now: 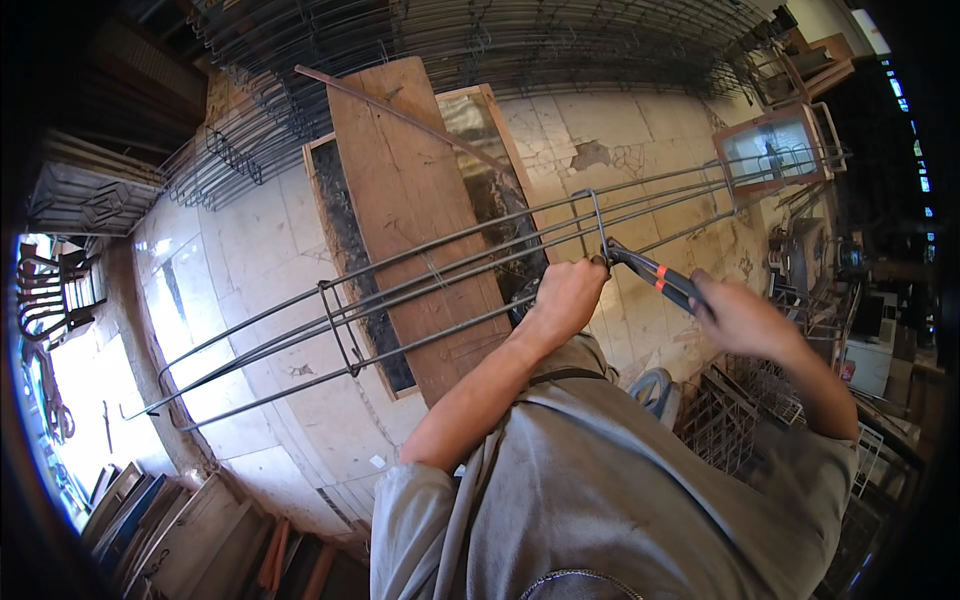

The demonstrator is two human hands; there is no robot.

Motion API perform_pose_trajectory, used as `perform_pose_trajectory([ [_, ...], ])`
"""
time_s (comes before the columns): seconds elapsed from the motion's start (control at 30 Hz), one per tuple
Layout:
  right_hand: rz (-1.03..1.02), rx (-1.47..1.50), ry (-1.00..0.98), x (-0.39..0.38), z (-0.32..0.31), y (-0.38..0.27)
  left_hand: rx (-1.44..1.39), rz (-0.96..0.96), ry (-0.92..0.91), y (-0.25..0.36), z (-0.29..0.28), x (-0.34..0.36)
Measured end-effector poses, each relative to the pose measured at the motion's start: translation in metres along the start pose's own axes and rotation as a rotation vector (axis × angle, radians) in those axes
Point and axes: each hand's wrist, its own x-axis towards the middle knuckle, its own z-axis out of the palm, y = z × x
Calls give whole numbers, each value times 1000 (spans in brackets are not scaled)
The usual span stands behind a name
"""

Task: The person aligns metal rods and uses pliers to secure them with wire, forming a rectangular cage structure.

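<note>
A long cage of steel reinforcing bars (pixel 440 290) stretches across in front of me, from the lower left to the upper right. Square wire stirrups cross it, one on the left (pixel 338 325) and another (pixel 598 222) just beyond my hands. My left hand (pixel 572 298) is closed around the near bar close to that second stirrup. Black-handled pincers with orange bands (pixel 662 277) are gripped in my right hand (pixel 742 318). Their jaws meet the bar and stirrup beside my left fingers. Whether tie wire sits in the jaws is too small to tell.
Under the cage lies a brown wooden board (pixel 400 190) across a dark framed panel (pixel 480 120). A thin rusty strip (pixel 390 108) rests on the board. Stacked bar cages (pixel 500 45) fill the far side. A glass-topped framed piece (pixel 770 150) stands at right, planks (pixel 190 530) at lower left.
</note>
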Motion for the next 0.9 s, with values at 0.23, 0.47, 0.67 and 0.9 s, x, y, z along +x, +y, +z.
perform_pose_trajectory([
  [0.23, 71, 217, 245, -3, -41, -6, 5, -66, -17, 4, -11, -2],
  [0.47, 24, 89, -71, 3, -14, -2, -43, -21, 17, -1, 0, -2],
  [0.67, 67, 103, 184, -8, -41, -4, 7, 1, 28, -1, 1, 2],
  [0.9, 72, 566, 411, -21, -30, -6, 88, -5, 37, 1, 4, -2],
])
